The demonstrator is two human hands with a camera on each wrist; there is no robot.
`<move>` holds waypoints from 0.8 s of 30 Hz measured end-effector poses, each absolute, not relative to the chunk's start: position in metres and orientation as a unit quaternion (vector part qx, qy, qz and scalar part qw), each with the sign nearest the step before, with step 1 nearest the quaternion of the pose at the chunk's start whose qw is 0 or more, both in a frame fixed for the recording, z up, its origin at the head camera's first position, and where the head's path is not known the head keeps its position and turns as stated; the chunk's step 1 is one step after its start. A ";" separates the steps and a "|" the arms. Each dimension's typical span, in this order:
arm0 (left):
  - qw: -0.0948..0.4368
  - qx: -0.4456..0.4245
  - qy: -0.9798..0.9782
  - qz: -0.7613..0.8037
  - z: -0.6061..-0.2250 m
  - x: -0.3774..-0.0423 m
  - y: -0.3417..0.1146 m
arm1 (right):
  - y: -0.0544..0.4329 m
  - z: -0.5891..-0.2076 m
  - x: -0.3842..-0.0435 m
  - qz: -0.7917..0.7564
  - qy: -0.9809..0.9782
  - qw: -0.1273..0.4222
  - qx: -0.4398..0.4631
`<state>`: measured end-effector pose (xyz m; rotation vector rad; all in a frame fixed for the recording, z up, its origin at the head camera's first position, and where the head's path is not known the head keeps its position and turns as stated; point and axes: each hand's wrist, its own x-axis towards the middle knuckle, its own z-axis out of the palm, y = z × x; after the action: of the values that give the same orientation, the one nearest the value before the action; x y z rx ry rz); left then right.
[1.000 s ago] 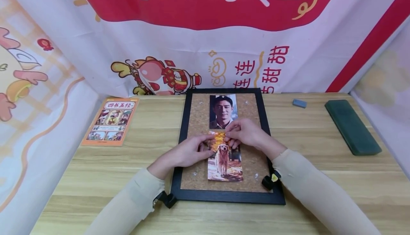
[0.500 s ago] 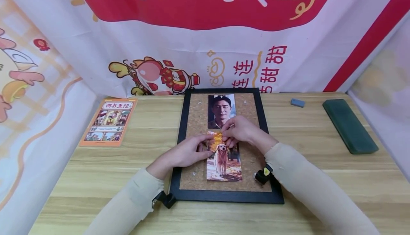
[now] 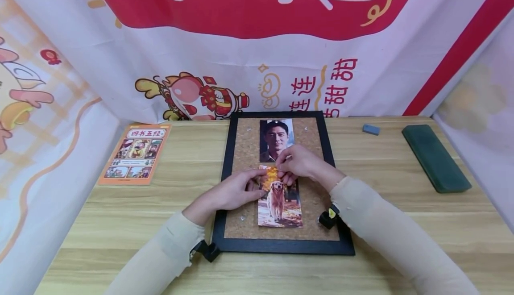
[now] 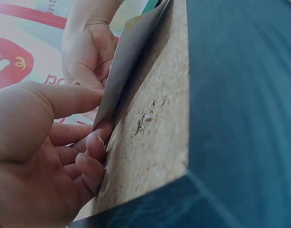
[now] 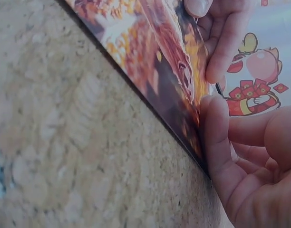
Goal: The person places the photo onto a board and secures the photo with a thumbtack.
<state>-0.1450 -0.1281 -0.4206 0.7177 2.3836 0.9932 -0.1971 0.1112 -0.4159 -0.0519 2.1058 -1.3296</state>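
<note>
A photo of a golden dog among autumn leaves (image 3: 279, 214) lies over the black-framed cork board (image 3: 283, 247), tilted up off the cork along its near part in the left wrist view. My left hand (image 3: 237, 191) pinches its left edge, thumb on the picture side and fingertips behind. At the photo's top middle, my right hand (image 3: 302, 163) has thumb and forefinger together on what looks like a small clear push pin, mostly hidden by the fingertips. Just above, a portrait photo (image 3: 266, 147) is fixed to the cork with a pin at its top.
Clear push pins stick in the cork near the corners, such as one pin (image 3: 242, 218) at lower left. An orange booklet (image 3: 134, 156) lies on the table's left; a small blue block (image 3: 370, 129) and a long green case (image 3: 435, 159) lie right. A printed cloth (image 3: 225, 54) hangs behind.
The right hand and forearm have shifted slightly left, fingertips drawing in toward the dog photo's top middle. The left hand keeps its hold. The whole view has drifted a little.
</note>
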 end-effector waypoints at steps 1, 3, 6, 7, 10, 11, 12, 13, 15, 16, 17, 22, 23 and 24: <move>0.228 0.261 0.866 0.360 -0.421 -0.145 -0.128 | 0.111 -0.416 -0.197 -0.504 0.802 0.321 -0.019; 0.227 0.262 0.866 0.360 -0.422 -0.145 -0.129 | 0.109 -0.415 -0.198 -0.498 0.804 0.324 -0.020; 0.228 0.263 0.865 0.362 -0.422 -0.146 -0.129 | 0.108 -0.413 -0.199 -0.484 0.811 0.328 -0.019; 0.228 0.263 0.865 0.362 -0.422 -0.146 -0.129 | 0.108 -0.413 -0.199 -0.481 0.813 0.329 -0.019; 0.229 0.264 0.864 0.362 -0.423 -0.146 -0.129 | 0.109 -0.412 -0.198 -0.470 0.818 0.329 -0.024; 0.228 0.265 0.864 0.361 -0.424 -0.146 -0.130 | 0.109 -0.413 -0.198 -0.469 0.818 0.331 -0.025; 0.228 0.265 0.865 0.360 -0.424 -0.146 -0.130 | 0.109 -0.413 -0.198 -0.467 0.820 0.331 -0.026; 0.227 0.265 0.866 0.359 -0.424 -0.145 -0.130 | 0.110 -0.413 -0.198 -0.465 0.820 0.331 -0.026; 0.226 0.264 0.867 0.357 -0.424 -0.145 -0.131 | 0.110 -0.414 -0.198 -0.463 0.821 0.333 -0.026; 0.225 0.264 0.867 0.356 -0.424 -0.145 -0.131 | 0.110 -0.414 -0.198 -0.464 0.820 0.333 -0.025; 0.225 0.264 0.868 0.356 -0.424 -0.145 -0.131 | 0.111 -0.415 -0.199 -0.464 0.821 0.333 -0.025; 0.227 0.259 0.871 0.351 -0.421 -0.146 -0.129 | 0.114 -0.416 -0.202 -0.463 0.820 0.335 -0.019; 0.228 0.259 0.871 0.351 -0.422 -0.146 -0.129 | 0.115 -0.416 -0.202 -0.464 0.819 0.336 -0.017; 0.229 0.258 0.871 0.350 -0.422 -0.147 -0.128 | 0.116 -0.416 -0.203 -0.466 0.818 0.337 -0.015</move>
<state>-0.1467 -0.1278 -0.4215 0.7090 2.3988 0.9628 -0.2028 0.1157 -0.4162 -0.0385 2.1308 -1.2156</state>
